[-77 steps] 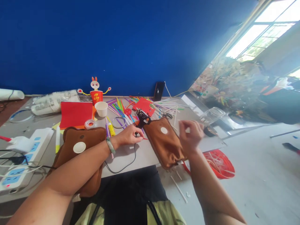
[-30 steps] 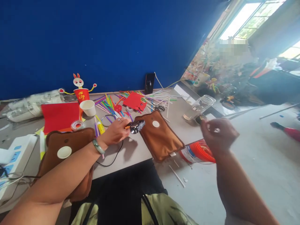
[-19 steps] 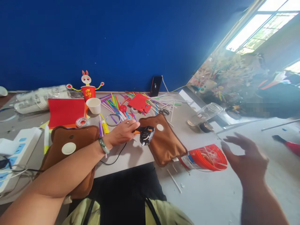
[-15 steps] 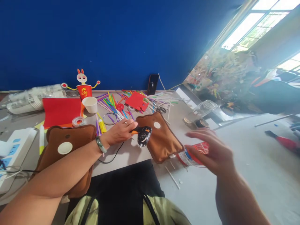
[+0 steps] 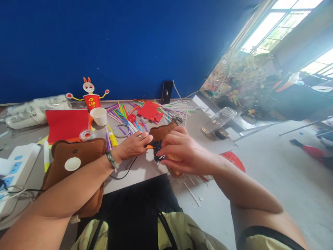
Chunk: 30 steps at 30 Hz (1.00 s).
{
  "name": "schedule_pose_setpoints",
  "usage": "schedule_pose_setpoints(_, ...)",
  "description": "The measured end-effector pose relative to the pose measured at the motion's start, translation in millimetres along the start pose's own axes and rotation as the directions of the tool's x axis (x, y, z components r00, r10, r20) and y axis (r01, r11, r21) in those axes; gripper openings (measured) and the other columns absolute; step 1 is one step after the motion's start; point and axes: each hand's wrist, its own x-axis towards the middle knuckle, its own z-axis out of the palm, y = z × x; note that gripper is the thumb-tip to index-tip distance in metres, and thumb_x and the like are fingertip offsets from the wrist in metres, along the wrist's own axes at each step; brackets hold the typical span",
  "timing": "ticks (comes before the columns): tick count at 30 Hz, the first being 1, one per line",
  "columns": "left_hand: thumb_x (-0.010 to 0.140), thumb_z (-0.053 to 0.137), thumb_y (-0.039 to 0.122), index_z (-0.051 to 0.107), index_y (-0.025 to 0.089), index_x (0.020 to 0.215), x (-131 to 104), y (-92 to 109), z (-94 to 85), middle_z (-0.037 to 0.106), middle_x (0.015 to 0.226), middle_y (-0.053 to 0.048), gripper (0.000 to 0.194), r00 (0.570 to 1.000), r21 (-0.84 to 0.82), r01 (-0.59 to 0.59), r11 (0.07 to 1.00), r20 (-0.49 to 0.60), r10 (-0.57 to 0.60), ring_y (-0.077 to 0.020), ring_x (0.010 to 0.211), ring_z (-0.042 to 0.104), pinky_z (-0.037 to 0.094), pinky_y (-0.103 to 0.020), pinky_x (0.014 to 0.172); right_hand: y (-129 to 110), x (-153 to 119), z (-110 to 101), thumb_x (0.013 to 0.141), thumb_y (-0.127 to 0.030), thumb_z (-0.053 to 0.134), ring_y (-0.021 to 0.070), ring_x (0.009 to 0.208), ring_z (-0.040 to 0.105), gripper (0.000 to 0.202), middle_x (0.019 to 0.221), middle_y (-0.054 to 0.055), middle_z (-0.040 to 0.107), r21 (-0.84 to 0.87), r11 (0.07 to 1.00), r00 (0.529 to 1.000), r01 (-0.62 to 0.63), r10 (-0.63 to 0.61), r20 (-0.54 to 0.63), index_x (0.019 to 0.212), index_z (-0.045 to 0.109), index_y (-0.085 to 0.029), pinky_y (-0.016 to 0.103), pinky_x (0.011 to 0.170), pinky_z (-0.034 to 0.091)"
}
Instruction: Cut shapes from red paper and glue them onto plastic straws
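Note:
My left hand point(image 5: 134, 145) is wrapped round the handle of a black glue gun point(image 5: 157, 152), whose nozzle points down toward the table's front edge. My right hand point(image 5: 182, 151) is at the gun's front end, thumb and fingers bent together around it; whatever is between the fingertips is hidden. Beneath my right hand lies a brown fabric piece point(image 5: 162, 130), mostly covered. Another brown piece with a white disc point(image 5: 73, 164) lies under my left forearm.
A rabbit figure in a red cup point(image 5: 92, 101), a white paper cup point(image 5: 99, 116), red paper point(image 5: 68, 124) and coloured sticks point(image 5: 122, 113) are at the back. A glass jar point(image 5: 221, 119) lies right, a power strip point(image 5: 19, 170) left. The gun's cord trails left.
My right hand has moved left from beside the brown piece to the glue gun, and its fingers have closed in. My left hand still holds the gun in nearly the same place.

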Motion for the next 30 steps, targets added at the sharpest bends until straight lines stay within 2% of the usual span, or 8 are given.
schedule_pose_setpoints(12,0.099,0.044,0.018,0.061,0.019,0.108,-1,2,-1.6,0.059,0.114,-0.012,0.019,0.999,-0.025,0.024,0.999,0.043,-0.023,-0.0237,0.111,0.053,0.046,-0.038,0.088,3,1,5,0.100,-0.024,0.045,0.0179,0.086,0.056,0.016,0.086,0.005,0.063,0.114,0.993,0.999,-0.032,0.032,-0.002,0.094,0.059,-0.020,0.037,0.088,0.036)
schedule_pose_setpoints(20,0.097,0.047,0.018,0.062,0.018,0.105,-1,1,1.5,0.057,0.110,-0.011,0.017,0.996,-0.036,0.070,0.997,0.052,-0.068,-0.0232,0.103,0.053,0.045,-0.038,0.087,5,-27,-8,0.098,-0.030,0.050,0.0190,0.083,0.061,0.014,0.086,0.006,0.066,0.382,0.901,0.951,-0.205,0.276,-0.139,0.093,0.060,-0.021,0.038,0.079,0.049)
schedule_pose_setpoints(22,0.097,0.048,0.020,0.064,0.016,0.100,-1,0,2.0,0.056,0.109,-0.011,0.017,0.991,-0.095,0.121,0.988,0.077,-0.114,-0.0231,0.100,0.053,0.046,-0.038,0.085,10,-55,-21,0.094,-0.034,0.060,0.0189,0.074,0.063,0.013,0.077,0.003,0.066,0.430,0.861,0.898,-0.274,0.388,-0.205,0.086,0.064,-0.024,0.039,0.075,0.053)
schedule_pose_setpoints(24,0.095,0.051,0.022,0.067,0.016,0.092,-1,-1,2.1,0.056,0.107,-0.011,0.017,0.981,-0.197,0.185,0.963,0.092,-0.170,-0.0224,0.097,0.053,0.046,-0.036,0.084,20,-94,-36,0.084,-0.036,0.072,0.0236,0.080,0.068,0.010,0.075,0.002,0.068,0.425,0.836,0.757,-0.348,0.517,-0.399,0.082,0.067,-0.028,0.043,0.075,0.056)
schedule_pose_setpoints(26,0.093,0.055,0.024,0.069,0.018,0.087,0,-2,1.9,0.056,0.103,-0.009,0.016,0.964,-0.322,0.264,0.909,0.093,-0.248,-0.0214,0.095,0.054,0.046,-0.034,0.083,35,-137,-51,0.081,-0.040,0.076,0.0252,0.076,0.069,0.012,0.079,0.003,0.070,0.394,0.769,0.608,-0.504,0.640,-0.471,0.079,0.069,-0.031,0.045,0.070,0.058)
schedule_pose_setpoints(27,0.091,0.057,0.024,0.070,0.018,0.085,1,-2,1.6,0.056,0.100,-0.009,0.016,0.950,-0.382,0.310,0.871,0.088,-0.300,-0.0209,0.095,0.054,0.046,-0.033,0.083,43,-157,-56,0.083,-0.040,0.073,0.0232,0.065,0.067,0.009,0.075,0.003,0.069,0.352,0.742,0.562,-0.570,0.665,-0.492,0.081,0.070,-0.032,0.043,0.062,0.057)
schedule_pose_setpoints(28,0.090,0.059,0.024,0.072,0.019,0.085,1,-2,1.2,0.056,0.098,-0.008,0.015,0.933,-0.435,0.352,0.829,0.087,-0.350,-0.0204,0.094,0.055,0.046,-0.032,0.083,52,-175,-60,0.087,-0.039,0.068,0.0212,0.057,0.065,0.007,0.069,0.002,0.068,0.277,0.749,0.569,-0.602,0.645,-0.510,0.084,0.071,-0.033,0.042,0.055,0.055)
schedule_pose_setpoints(30,0.088,0.062,0.023,0.074,0.020,0.084,4,0,-0.3,0.056,0.095,-0.007,0.013,0.896,-0.521,0.417,0.744,0.097,-0.434,-0.0196,0.093,0.056,0.047,-0.032,0.084,66,-202,-63,0.092,-0.039,0.058,0.0214,0.055,0.065,0.015,0.065,0.000,0.066,0.060,0.850,0.728,-0.524,0.483,-0.487,0.091,0.073,-0.036,0.040,0.049,0.051)
